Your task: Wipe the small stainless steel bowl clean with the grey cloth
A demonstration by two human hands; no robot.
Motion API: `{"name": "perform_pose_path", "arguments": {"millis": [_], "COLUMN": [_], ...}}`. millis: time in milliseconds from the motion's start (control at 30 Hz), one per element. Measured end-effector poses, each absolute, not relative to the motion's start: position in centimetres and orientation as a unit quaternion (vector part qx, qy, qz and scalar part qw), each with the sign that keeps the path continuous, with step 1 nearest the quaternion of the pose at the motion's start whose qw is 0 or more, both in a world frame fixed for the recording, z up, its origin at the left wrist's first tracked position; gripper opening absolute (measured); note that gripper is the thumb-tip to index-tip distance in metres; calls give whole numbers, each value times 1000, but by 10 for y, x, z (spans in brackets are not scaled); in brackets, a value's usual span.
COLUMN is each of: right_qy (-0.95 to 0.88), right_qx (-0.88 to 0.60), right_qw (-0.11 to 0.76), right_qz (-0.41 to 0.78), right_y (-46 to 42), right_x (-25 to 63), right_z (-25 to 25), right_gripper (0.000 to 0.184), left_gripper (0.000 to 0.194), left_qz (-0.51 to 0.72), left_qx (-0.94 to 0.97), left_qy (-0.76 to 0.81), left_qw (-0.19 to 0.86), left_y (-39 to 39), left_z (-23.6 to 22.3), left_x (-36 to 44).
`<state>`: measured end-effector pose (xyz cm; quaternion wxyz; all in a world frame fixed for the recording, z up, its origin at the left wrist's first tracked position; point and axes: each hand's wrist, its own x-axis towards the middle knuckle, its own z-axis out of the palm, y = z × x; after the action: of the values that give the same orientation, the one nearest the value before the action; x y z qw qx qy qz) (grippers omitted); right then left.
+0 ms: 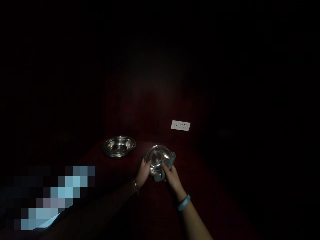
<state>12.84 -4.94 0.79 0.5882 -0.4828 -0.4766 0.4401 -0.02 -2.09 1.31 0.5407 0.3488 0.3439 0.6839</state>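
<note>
A shiny round metal dish (156,155) is held up between my two hands, its inside facing me. My left hand (143,172) grips its left rim, thumb over the inner edge and the other fingers hidden behind. With my right hand (172,176) I press a grey-green cloth (169,163) against the dish's lower right side, the thumb on the inside. Part of the cloth wraps under the rim and hangs below it. To the left, a stack of similar metal dishes (119,155) rests on the dark red surface.
Behind the dishes, a white socket panel (180,125) is set in the dark red wall (150,110). The tabletop (150,206) is dark red too. A pixelated pale-blue patch covers the lower left. Both sides fade into darkness.
</note>
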Motion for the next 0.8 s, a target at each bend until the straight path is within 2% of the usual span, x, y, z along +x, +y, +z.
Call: {"name": "perform_pose_path", "arguments": {"millis": [200,667,800], "right_qy": [-482,-552,-525], "right_qx": [-467,-499,-488], "right_qw": [630,618,643], "right_qz": [390,253,270], "right_y": [-47,-54,-53], "right_x": [131,143,142], "right_z": [13,25,28], "right_gripper": [45,35,35], "left_gripper": [29,30,44], "left_qz": [688,650,655], "left_qx": [328,442,448], "left_qy": [338,335,319], "left_qw": [552,520,518], "left_y": [-23,-22,-28], "left_z": [15,13,19], "left_x": [3,-4,-3]}}
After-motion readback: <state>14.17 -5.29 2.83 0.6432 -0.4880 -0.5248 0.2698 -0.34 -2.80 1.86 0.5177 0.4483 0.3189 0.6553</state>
